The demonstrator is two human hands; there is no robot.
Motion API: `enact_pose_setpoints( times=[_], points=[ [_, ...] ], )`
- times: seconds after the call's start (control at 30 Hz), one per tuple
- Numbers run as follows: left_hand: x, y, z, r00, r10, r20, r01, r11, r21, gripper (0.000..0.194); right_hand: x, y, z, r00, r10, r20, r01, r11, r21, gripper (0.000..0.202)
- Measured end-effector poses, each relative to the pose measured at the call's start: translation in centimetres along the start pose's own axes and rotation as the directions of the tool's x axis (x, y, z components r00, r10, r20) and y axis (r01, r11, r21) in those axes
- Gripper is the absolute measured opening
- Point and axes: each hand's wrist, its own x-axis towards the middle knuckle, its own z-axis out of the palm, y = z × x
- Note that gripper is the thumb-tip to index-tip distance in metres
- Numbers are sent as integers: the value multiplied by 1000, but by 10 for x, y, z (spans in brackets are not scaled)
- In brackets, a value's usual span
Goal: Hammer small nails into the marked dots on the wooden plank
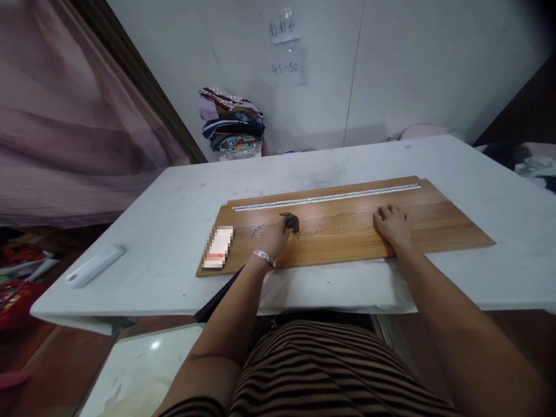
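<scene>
A wooden board (343, 249) lies flat on the white table. My left hand (274, 238) is closed round a hammer (290, 222) near its dark metal head; the black handle runs back under my forearm past the board's front edge. Several loose nails (257, 229) lie on the board just left of that hand. To the right of the hammer head, a row of small dark points (324, 231) runs along the board. My right hand (393, 225) rests on the right part of the board, fingers spread and somewhat bent, holding nothing visible.
Two pale strips (325, 198) lie along the board's back. A blurred-out rectangular item (219, 247) is at its left end. A white object (95, 266) sits on the table's left side (147, 231). Folded cloths (233, 121) are stacked behind the table, by the wall.
</scene>
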Motion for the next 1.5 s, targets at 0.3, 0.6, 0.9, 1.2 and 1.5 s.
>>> enact_pose_setpoints(
  times=[0.3, 0.6, 0.9, 1.2, 1.5],
  points=[
    [4, -3, -1, 999, -29, 18, 30, 999, -24, 38, -1, 0, -1, 1000, -3, 7, 3, 1000, -10, 54],
    [3, -4, 3, 1000, 6, -11, -6, 999, -35, 34, 1, 1, -1, 1000, 1, 10, -1, 1000, 5, 55],
    [4, -4, -1, 999, -40, 8, 40, 999, -36, 34, -1, 0, -1, 1000, 1, 2, -1, 1000, 3, 55],
    [3, -1, 0, 1000, -6, 13, 7, 999, -32, 35, -1, 0, -3, 1000, -6, 13, 6, 1000, -12, 54],
    [3, -3, -2, 1000, -18, 19, 19, 999, -37, 33, -2, -2, -6, 1000, 2, 31, -1, 1000, -31, 54]
  ],
)
